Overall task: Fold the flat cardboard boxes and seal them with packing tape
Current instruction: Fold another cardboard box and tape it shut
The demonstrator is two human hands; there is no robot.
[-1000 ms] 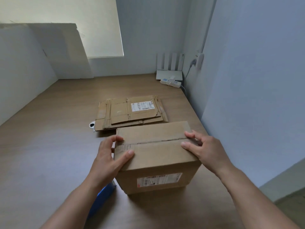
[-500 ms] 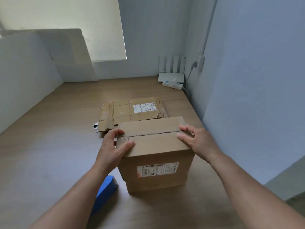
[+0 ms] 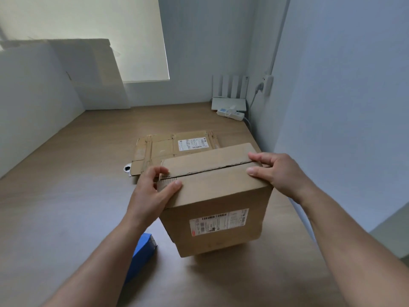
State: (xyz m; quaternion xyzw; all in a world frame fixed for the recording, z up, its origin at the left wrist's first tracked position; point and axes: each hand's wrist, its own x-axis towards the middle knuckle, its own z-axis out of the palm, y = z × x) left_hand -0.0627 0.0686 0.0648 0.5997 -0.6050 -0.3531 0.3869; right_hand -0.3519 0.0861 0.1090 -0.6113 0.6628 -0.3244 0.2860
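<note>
A folded cardboard box with a shipping label on its near side sits between both my hands, low over the wooden table and tilted. Its two top flaps are closed, and an untaped seam runs across the top. My left hand grips the left top edge, thumb on the near flap. My right hand grips the right top edge, fingers lying over the seam. Behind the box a stack of flat cardboard boxes lies on the table. A tape roll peeks out at the stack's left corner.
A blue object lies on the table under my left forearm. A white router and a power strip sit in the far right corner. A large cardboard sheet leans against the back wall. Walls close in left and right.
Both hands have kept their grip while the box came up and tilted, so its labelled near side shows more. My head moved closer.
</note>
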